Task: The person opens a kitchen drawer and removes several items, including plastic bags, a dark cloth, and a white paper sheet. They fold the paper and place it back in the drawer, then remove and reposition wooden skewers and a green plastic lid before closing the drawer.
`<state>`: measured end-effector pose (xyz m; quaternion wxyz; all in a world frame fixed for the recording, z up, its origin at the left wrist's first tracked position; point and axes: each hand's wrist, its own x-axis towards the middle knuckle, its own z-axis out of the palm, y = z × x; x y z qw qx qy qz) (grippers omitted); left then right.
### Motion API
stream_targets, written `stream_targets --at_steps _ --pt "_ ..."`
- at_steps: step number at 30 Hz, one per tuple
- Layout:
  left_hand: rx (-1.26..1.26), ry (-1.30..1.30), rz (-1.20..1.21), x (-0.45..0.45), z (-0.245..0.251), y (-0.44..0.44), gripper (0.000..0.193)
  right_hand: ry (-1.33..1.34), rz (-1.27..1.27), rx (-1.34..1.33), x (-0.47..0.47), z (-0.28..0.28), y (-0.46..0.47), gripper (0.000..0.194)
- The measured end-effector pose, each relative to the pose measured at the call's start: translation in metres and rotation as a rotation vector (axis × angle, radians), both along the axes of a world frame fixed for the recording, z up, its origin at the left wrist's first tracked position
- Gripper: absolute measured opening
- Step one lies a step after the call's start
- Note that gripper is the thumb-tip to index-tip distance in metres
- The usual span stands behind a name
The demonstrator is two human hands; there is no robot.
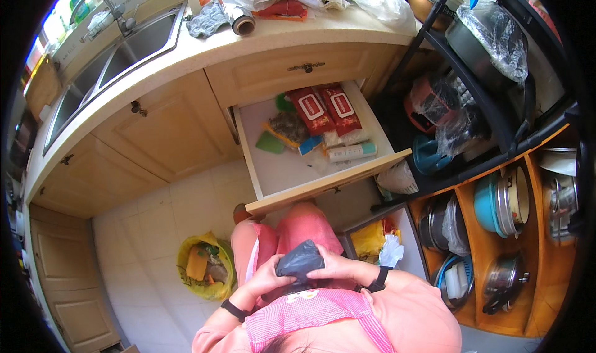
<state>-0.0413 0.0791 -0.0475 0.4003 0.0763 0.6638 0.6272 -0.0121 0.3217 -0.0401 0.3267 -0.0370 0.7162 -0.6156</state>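
Note:
Between my two hands, over my lap, is a dark grey plastic bundle (300,261), perhaps rolled or folded bags. My left hand (271,274) grips its left side with the thumb across the bottom. On the other side my right hand (331,263) holds it with thumb and fingers. Beyond my knees an open drawer (267,178) contains two red wipes packs (342,108), a green sponge pad (270,142), a mesh-like brownish scourer (289,128), a blue packet (310,145) and a white roll or tube with a teal end (352,152).
A yellow-lined waste bin (207,267) stands on the floor at left. A low grey box or drawer (414,246) with plastic bags lies at right, beside a wooden shelf (470,241) of pots and basins. Ahead are the countertop (298,34) and a double sink (139,38).

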Motion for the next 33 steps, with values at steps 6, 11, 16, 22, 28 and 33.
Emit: stream_targets --at_steps 6,11,16,22,28,33 --pt "0.233 -0.123 0.47 -0.043 0.004 0.019 0.041 0.049 -0.348 0.02 -0.076 0.065 0.016 0.07" --pt "-0.057 0.585 0.596 -0.081 -0.008 -0.006 0.02 0.382 -0.771 -0.264 -0.179 0.145 0.081 0.048" --pt "-0.576 0.996 0.473 -0.081 -0.037 -0.04 0.017 0.562 -1.143 -0.227 -0.33 0.227 0.137 0.036" --pt "-0.649 1.248 0.35 -0.078 -0.058 -0.049 0.022 0.594 -1.368 0.079 -0.475 0.255 0.166 0.043" --pt "-0.632 1.093 0.351 -0.098 -0.056 -0.04 0.021 0.536 -1.37 0.807 -0.567 0.246 0.178 0.059" --pt "-0.644 1.041 0.296 -0.106 -0.053 -0.037 0.02 0.539 -1.246 0.869 -0.565 0.234 0.198 0.062"
